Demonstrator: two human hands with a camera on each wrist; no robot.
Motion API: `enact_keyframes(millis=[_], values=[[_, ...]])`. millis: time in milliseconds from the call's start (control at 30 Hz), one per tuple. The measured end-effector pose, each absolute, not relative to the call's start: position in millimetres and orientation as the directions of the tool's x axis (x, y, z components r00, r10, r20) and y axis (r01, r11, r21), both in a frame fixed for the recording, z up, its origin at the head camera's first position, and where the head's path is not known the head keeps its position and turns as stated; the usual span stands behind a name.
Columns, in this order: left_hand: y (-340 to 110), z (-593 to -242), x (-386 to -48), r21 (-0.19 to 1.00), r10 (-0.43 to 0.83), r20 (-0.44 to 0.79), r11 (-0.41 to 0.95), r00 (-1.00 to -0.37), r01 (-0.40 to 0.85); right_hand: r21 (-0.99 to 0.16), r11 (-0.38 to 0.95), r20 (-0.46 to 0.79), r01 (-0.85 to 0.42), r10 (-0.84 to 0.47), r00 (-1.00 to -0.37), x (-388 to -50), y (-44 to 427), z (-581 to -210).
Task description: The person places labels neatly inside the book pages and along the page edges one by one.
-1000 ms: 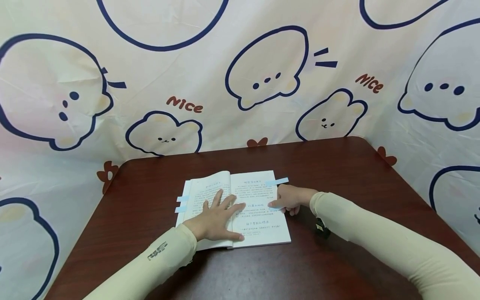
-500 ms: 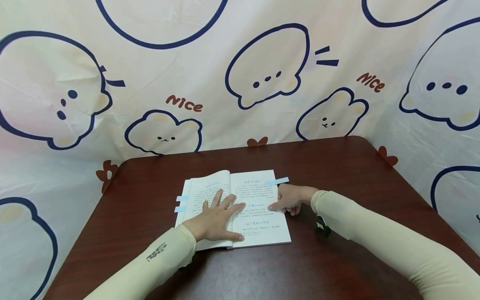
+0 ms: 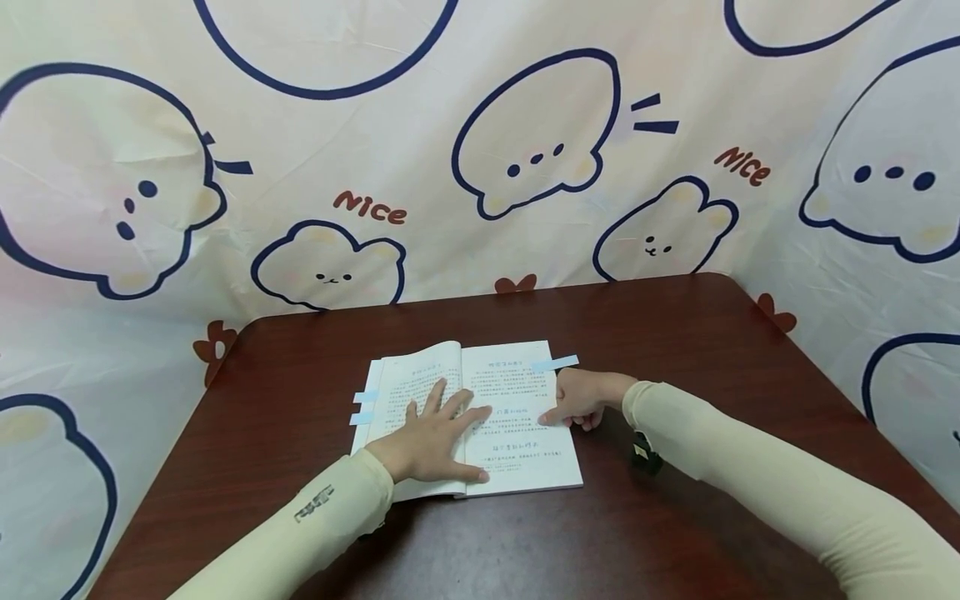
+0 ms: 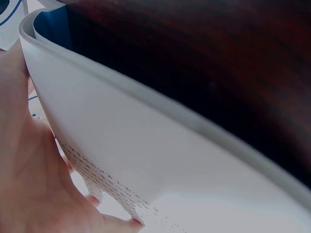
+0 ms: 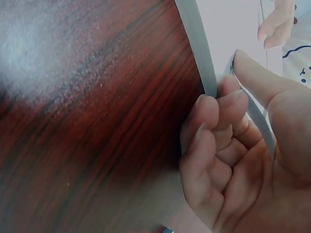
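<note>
An open book with printed pages lies on the dark brown table. My left hand rests across the left page with its fingers spread, and the fingertips and thumb reach over onto the right page. At the book's right edge, my right hand pinches the page edge, thumb on top of the page and the other fingers curled at the side. In the right wrist view, a thin greyish strip shows between the thumb and fingers of my right hand; its kind is unclear. The left wrist view shows the curved page beside my palm.
A pale blue sticky tab sticks out at the upper right edge of the book. Two more blue tabs stick out at the left edge. Behind the table hangs a cloth printed with cartoon animals.
The left hand and the book stay in place. The right thumb has barely shifted at the page edge.
</note>
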State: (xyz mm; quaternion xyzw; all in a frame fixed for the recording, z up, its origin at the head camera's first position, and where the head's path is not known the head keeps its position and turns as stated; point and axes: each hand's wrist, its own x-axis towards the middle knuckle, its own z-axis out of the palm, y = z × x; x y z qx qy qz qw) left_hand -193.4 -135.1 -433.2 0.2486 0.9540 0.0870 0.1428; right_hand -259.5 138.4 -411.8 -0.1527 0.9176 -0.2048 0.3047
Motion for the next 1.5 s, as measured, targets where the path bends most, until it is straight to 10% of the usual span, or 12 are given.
enact_keyframes(millis=[600,933,1500], values=[[-136.1,-431.8,-193.4,0.246,0.497,-0.239,0.862,-0.834,0.443,-0.523,0.818,-0.498,-0.240,-0.522,-0.692,-260.1,144.7,-408.2],[-135.8,-434.7,-191.2,0.246,0.500,-0.237,0.860,-0.833,0.447,-0.421,0.894,-0.513,-0.154,-0.375,-0.773,-253.6,141.5,-407.1],[-136.5,-433.4,-192.6,0.242,0.500,-0.227,0.860,-0.836,0.450,-0.559,0.810,-0.547,-0.180,-0.523,-0.653,-264.8,156.9,-405.4]])
